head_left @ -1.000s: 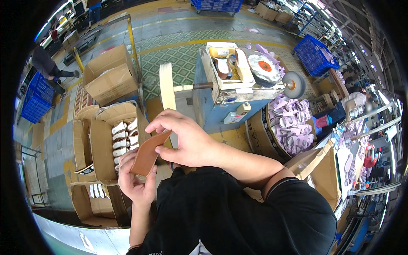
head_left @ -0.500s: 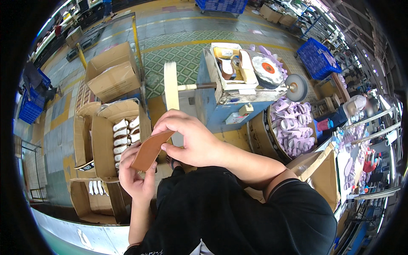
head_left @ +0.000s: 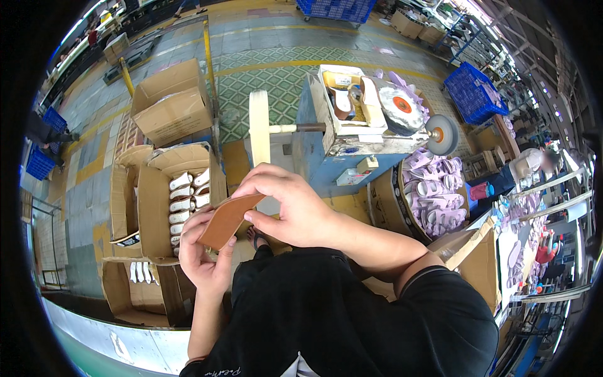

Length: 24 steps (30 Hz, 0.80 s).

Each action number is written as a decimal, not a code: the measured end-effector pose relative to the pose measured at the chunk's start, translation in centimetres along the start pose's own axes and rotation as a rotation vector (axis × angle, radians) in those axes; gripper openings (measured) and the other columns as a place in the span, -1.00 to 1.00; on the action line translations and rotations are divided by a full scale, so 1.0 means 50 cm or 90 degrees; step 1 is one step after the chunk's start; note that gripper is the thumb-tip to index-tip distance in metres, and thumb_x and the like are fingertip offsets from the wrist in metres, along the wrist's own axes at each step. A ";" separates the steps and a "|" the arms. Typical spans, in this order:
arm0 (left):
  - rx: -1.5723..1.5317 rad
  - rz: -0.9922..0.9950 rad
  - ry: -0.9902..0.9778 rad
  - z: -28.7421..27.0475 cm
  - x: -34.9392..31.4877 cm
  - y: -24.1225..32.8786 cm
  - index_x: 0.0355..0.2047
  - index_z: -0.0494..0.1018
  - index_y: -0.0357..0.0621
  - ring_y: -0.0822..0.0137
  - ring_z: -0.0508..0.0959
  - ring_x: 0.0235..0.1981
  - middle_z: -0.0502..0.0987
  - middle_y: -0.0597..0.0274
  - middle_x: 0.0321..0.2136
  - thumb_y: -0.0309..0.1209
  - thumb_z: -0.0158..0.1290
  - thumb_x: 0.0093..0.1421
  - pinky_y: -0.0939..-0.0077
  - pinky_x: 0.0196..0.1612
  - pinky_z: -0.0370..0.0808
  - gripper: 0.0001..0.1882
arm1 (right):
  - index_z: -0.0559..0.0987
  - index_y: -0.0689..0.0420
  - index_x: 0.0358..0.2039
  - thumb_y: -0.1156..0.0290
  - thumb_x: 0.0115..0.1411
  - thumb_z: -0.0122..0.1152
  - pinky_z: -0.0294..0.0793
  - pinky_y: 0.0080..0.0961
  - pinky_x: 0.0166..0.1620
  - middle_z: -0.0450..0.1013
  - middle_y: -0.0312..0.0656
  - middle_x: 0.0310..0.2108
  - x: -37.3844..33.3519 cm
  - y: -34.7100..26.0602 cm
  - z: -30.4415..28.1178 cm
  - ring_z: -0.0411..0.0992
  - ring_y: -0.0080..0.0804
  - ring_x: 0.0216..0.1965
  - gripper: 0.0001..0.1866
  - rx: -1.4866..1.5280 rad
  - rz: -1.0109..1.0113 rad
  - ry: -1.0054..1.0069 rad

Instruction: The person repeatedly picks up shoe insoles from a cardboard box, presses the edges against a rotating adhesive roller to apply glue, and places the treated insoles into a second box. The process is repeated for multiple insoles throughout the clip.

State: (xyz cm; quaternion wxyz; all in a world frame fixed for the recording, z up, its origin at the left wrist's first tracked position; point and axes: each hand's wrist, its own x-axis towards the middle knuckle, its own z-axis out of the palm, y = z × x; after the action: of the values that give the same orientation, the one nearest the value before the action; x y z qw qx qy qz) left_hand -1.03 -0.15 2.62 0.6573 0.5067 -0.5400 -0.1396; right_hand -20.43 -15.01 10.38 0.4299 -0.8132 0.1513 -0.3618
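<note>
Between my two hands, in front of my chest, is a brown shoe sole (head_left: 227,223), tilted with its smooth brown face toward me. My left hand (head_left: 207,254) grips its lower end, thumb on the near edge and fingers behind. My right hand (head_left: 286,204) holds the upper end, fingers curled over the top and thumb at the side. The far face of the sole is hidden. Just beyond my hands stands a pale buffing wheel (head_left: 259,129), apart from the sole, on a shaft from a blue machine (head_left: 314,160).
Left, an open carton (head_left: 154,213) holds rows of white shoe pieces. More cartons stand behind and below it. A white box (head_left: 352,122) with soles sits on the machine, beside a grey wheel (head_left: 443,135). To the right, a round bin (head_left: 392,198) holds lilac sandals. A co-worker (head_left: 524,164) is farther right.
The surroundings have shifted slightly right in view. Both hands keep the same hold on the sole, which has barely turned. In the far background, a person has moved.
</note>
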 end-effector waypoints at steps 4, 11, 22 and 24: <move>0.011 0.015 -0.004 0.002 0.004 0.002 0.08 0.54 -0.27 -0.12 0.63 0.27 0.66 -0.10 0.12 -0.51 0.48 0.28 -0.05 0.38 0.55 -0.56 | 0.68 0.17 -0.02 0.59 0.21 0.50 0.66 -0.16 0.11 0.59 -0.06 -0.06 -0.003 0.002 -0.003 0.63 0.02 0.02 -0.68 -0.005 0.000 -0.006; 0.072 0.059 -0.022 0.008 0.005 0.010 0.02 0.54 -0.26 -0.16 0.68 0.17 0.71 -0.09 0.04 -0.49 0.50 0.24 -0.07 0.32 0.58 -0.57 | 0.70 0.22 -0.02 0.62 0.22 0.53 0.66 -0.21 0.10 0.64 -0.11 -0.06 -0.012 0.003 -0.010 0.63 -0.08 0.01 -0.69 0.004 0.035 -0.028; 0.072 0.048 -0.022 0.008 -0.001 0.012 0.02 0.54 -0.26 -0.16 0.68 0.19 0.71 -0.09 0.05 -0.50 0.50 0.23 -0.06 0.32 0.57 -0.57 | 0.69 0.22 -0.02 0.65 0.19 0.50 0.65 -0.21 0.11 0.63 -0.10 -0.06 -0.013 0.007 -0.010 0.64 -0.09 0.03 -0.67 -0.009 0.028 -0.039; 0.072 0.045 -0.023 0.008 -0.003 0.011 0.02 0.54 -0.26 -0.16 0.68 0.19 0.71 -0.09 0.05 -0.50 0.50 0.23 -0.06 0.32 0.57 -0.57 | 0.69 0.22 -0.04 0.63 0.19 0.49 0.64 -0.19 0.12 0.62 -0.09 -0.07 -0.014 0.006 -0.009 0.63 -0.06 0.03 -0.69 -0.001 0.036 -0.037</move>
State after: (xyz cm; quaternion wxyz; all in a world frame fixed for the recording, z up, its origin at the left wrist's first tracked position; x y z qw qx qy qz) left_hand -1.60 -0.01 2.94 0.6226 0.5210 -0.5761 -0.0949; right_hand -21.20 -15.08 9.99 0.4433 -0.8194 0.1620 -0.3253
